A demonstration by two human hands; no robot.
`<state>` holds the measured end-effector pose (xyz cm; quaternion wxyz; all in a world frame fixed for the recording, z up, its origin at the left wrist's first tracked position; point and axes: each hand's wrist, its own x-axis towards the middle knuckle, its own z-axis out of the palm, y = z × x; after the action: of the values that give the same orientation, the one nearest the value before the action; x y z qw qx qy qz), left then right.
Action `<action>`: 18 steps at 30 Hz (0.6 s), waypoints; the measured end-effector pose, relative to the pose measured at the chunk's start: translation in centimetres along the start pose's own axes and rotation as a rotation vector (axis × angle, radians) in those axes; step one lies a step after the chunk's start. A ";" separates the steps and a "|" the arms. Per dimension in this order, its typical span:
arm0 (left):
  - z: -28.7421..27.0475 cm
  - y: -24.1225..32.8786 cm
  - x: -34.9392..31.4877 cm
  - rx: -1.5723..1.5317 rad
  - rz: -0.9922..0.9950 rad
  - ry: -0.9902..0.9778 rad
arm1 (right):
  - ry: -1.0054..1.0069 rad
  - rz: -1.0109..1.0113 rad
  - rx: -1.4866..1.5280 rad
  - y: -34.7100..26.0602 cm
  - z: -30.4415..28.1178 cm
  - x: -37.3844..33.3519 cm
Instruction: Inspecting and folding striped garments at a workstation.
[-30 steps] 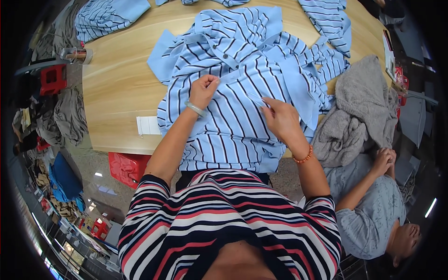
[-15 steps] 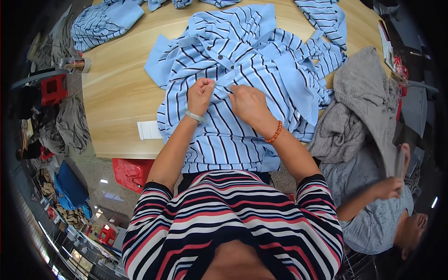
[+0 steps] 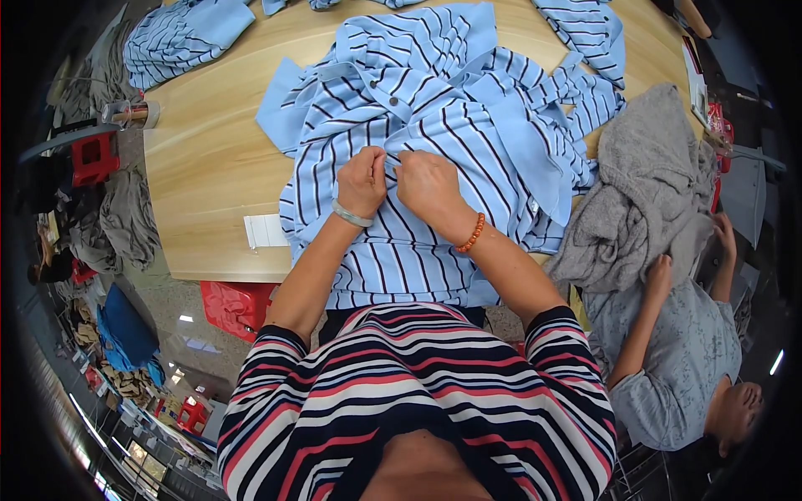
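Blue striped shirt (image 3: 455, 125) on bench (image 3: 205, 184) — left hand (image 3: 362, 181), right hand (image 3: 428, 184) nearly meet, grips narrow, contents hidden; likely placket (image 3: 385, 94) work — next needing steady cloth.

A pale wood-grain tabletop (image 3: 209, 167) carries a blue striped buttoned shirt (image 3: 468, 134), spread beneath the left hand (image 3: 362, 181) and right hand (image 3: 430, 184). Left of the left hand lies a white card (image 3: 266, 232); farther beyond, a bunched striped garment (image 3: 184, 37). Grey knitwear (image 3: 643, 167) rests right of the right hand.
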<state>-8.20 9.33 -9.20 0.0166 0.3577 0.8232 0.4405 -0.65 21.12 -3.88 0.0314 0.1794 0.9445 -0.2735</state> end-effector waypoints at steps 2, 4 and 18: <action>0.1 0.1 -0.5 -0.123 -0.138 0.020 | 0.077 -0.006 0.130 0.0 0.2 -0.1; 0.1 0.4 -0.6 -0.245 -0.274 0.040 | 0.100 0.000 0.156 0.3 0.3 -0.1; -1.7 -2.4 -0.6 -0.813 -0.725 -0.035 | -0.086 0.063 0.087 0.2 -1.9 -0.4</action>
<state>-9.72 6.94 -10.10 0.3182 0.0229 0.6566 0.6834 -0.16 22.10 -2.31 0.0729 0.1983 0.9233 -0.3206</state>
